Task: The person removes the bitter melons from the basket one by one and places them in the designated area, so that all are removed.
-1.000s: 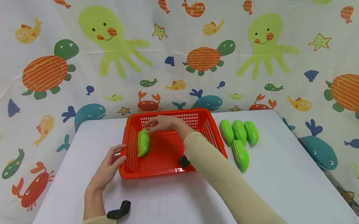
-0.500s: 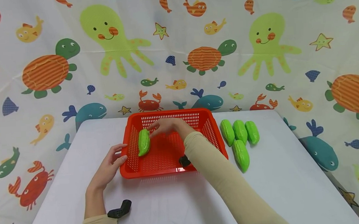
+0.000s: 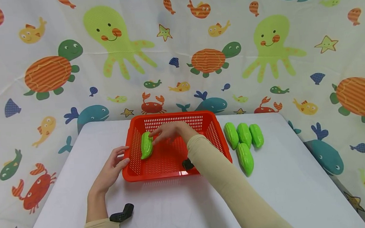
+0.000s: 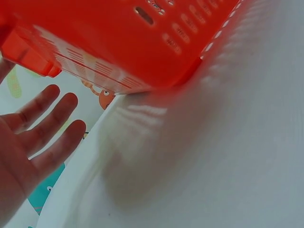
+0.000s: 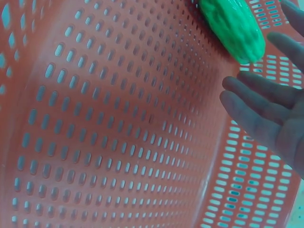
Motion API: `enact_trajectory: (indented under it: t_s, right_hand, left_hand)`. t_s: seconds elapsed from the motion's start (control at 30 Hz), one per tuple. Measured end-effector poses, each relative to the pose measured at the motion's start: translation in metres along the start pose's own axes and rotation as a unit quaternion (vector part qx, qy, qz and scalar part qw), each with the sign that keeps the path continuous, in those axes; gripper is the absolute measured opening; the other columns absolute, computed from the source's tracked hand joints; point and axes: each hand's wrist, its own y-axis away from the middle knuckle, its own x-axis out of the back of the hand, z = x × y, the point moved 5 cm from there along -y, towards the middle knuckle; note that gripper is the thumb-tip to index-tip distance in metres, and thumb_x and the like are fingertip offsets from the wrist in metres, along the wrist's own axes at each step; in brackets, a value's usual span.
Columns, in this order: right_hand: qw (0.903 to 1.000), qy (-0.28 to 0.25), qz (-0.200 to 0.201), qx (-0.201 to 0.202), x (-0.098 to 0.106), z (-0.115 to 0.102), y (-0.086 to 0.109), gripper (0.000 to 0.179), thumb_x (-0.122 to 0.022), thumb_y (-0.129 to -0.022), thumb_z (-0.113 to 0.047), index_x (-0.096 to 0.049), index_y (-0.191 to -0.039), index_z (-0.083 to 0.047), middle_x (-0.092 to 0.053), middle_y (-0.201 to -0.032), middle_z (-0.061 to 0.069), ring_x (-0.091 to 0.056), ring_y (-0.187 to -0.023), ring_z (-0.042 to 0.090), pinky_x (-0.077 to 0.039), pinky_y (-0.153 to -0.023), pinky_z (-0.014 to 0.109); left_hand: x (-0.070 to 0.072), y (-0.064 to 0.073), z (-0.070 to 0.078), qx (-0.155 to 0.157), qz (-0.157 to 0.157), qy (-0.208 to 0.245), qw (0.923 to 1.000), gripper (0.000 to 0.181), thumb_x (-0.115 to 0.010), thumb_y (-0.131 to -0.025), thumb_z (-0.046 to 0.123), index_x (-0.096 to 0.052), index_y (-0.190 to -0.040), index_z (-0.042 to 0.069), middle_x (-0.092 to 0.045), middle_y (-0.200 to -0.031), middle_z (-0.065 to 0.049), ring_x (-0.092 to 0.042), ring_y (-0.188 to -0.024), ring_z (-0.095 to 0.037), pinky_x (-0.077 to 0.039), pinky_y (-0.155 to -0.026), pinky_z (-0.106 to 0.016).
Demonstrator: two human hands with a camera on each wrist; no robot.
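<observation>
A green, ridged bitter melon (image 3: 146, 145) lies lengthwise against the left side inside the red plastic basket (image 3: 171, 174). Just right of its upper end, my right hand (image 3: 167, 131) reaches into the basket with fingers extended and nothing gripped. The right wrist view shows these fingers (image 5: 256, 102) loosely spread beside the bitter melon's end. Outside the basket, my left hand (image 3: 110, 171) has its fingertips at the left rim. In the left wrist view, several fingers of the left hand (image 4: 35, 137) are stretched out and apart, below the basket's edge.
Several more bitter melons (image 3: 243, 134) lie on the white table (image 3: 285, 177) just right of the basket. Black wrist-worn devices (image 3: 122, 213) show near both wrists. Behind the table hangs a curtain (image 3: 176, 29) printed with sea animals.
My right hand has drawn slightly toward me and right, from over the bitter melon's top end to beside it. The bitter melon and left hand hold their places.
</observation>
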Motion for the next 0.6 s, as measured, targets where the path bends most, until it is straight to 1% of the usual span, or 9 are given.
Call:
enact_trajectory:
  t_s: [0.2, 0.3, 0.37, 0.5, 0.6]
  right_hand:
    - [0.9995, -0.025, -0.017, -0.01, -0.0028, -0.0002, -0.0003, 0.058, -0.066, -0.094, -0.031, -0.045, -0.148, -0.025, -0.044, -0.145, 0.006, -0.045, -0.132, 0.029, -0.044, -0.104, 0.044]
    - [0.9992, -0.031, -0.022, -0.009, -0.0033, 0.0002, -0.0013, 0.06, -0.067, -0.093, -0.031, -0.044, -0.148, -0.025, -0.041, -0.148, 0.006, -0.044, -0.133, 0.029, -0.043, -0.105, 0.045]
    - [0.9993, -0.029, -0.024, -0.009, -0.0035, 0.0006, -0.0019, 0.061, -0.068, -0.093, -0.032, -0.043, -0.148, -0.025, -0.04, -0.148, 0.006, -0.043, -0.133, 0.027, -0.043, -0.105, 0.045]
    - [0.9992, -0.027, -0.026, -0.012, -0.0035, 0.0016, -0.003, 0.062, -0.069, -0.092, -0.032, -0.043, -0.148, -0.026, -0.039, -0.148, 0.006, -0.042, -0.132, 0.025, -0.044, -0.104, 0.044]
    - [0.9992, -0.027, -0.025, -0.014, -0.0032, 0.002, -0.0037, 0.063, -0.07, -0.091, -0.033, -0.043, -0.148, -0.027, -0.038, -0.148, 0.006, -0.041, -0.132, 0.024, -0.044, -0.104, 0.043]
  left_hand:
    - [0.0002, -0.0004, -0.0002, -0.011, -0.005, 0.004, 0.9999, 0.055, -0.055, -0.1, 0.032, -0.032, -0.147, 0.017, -0.037, -0.146, -0.015, -0.04, -0.13, -0.036, -0.052, -0.091, -0.035]
    - [0.0, -0.0006, -0.0007, -0.014, -0.007, 0.008, 0.9998, 0.054, -0.055, -0.1, 0.03, -0.032, -0.148, 0.017, -0.036, -0.146, -0.015, -0.041, -0.129, -0.036, -0.052, -0.09, -0.033]
    - [-0.0001, -0.0004, -0.001, -0.013, -0.008, 0.01, 0.9998, 0.055, -0.055, -0.1, 0.03, -0.031, -0.148, 0.017, -0.036, -0.146, -0.016, -0.04, -0.129, -0.037, -0.053, -0.09, -0.035]
    - [0.0, 0.0004, -0.0005, -0.009, -0.007, 0.009, 0.9999, 0.056, -0.056, -0.099, 0.03, -0.031, -0.148, 0.017, -0.035, -0.147, -0.016, -0.04, -0.13, -0.038, -0.051, -0.093, -0.047]
    - [0.0003, 0.0008, 0.0005, -0.007, -0.006, 0.008, 0.9999, 0.057, -0.057, -0.099, 0.031, -0.031, -0.148, 0.017, -0.035, -0.147, -0.016, -0.039, -0.131, -0.038, -0.049, -0.094, -0.053]
